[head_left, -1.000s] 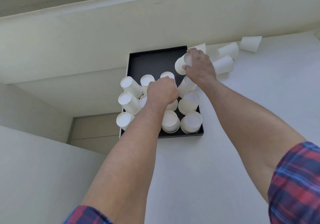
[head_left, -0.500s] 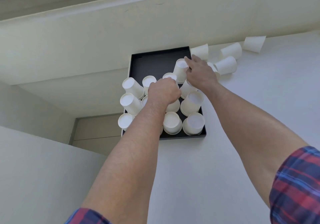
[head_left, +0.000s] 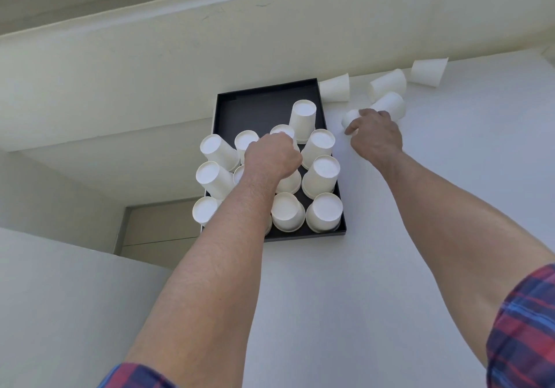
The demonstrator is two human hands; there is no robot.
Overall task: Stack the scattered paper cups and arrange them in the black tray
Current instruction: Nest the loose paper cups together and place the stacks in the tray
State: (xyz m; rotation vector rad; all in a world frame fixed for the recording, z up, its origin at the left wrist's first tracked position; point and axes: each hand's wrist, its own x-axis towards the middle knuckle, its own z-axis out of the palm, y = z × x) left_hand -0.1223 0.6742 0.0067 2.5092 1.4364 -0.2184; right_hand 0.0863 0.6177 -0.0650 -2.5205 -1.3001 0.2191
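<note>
So over at the left of the tray there's a column of three upside-down cup stacks [head_left: 215, 178] leaning out past the edge. The black tray [head_left: 255, 111] sits in the middle of the frame on the white tabletop [head_left: 390, 267], its far end bare and the near part packed with inverted paper cups. The left hand [head_left: 271, 156] is clenched down around the top of a cup stack [head_left: 283, 131] in the middle of the tray, only the stack's white base peeking out past the knuckles. Right of it are more stacks, with one taller stack [head_left: 302, 118] standing furthest back by the tray's right wall. Just outside the tray, the right hand [head_left: 374, 135] is grasping a loose cup [head_left: 350, 118] lying on its side on the tabletop, fingers curled over it. Upper right, four more cups lie tipped over: one [head_left: 335, 88] beside the tray's far corner, two [head_left: 387, 84] close together just past the hand, and one [head_left: 428, 72] furthest out. Plaid sleeves [head_left: 522, 327] show at the bottom.
</note>
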